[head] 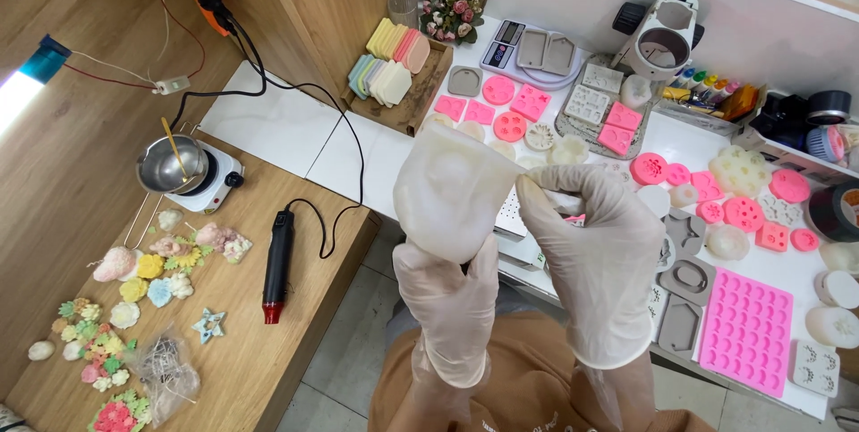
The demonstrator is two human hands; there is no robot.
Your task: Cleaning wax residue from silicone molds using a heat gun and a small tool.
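Note:
Both my hands wear pale latex gloves and are raised in front of me. My left hand [452, 302] grips the lower end of a large translucent white silicone mould [452, 183], held upright. My right hand [598, 249] pinches the mould's upper right edge with its fingertips. The mould hides part of the white table [295, 123] behind it.
Pink, grey and white silicone moulds [747, 329] cover the white table at right, with a digital scale [528, 52] and wax sheets in a wooden tray [394, 70]. On the wooden bench at left stand a small pot on a hot plate [179, 168], a heat gun [277, 262] and several coloured flower-shaped pieces [148, 275].

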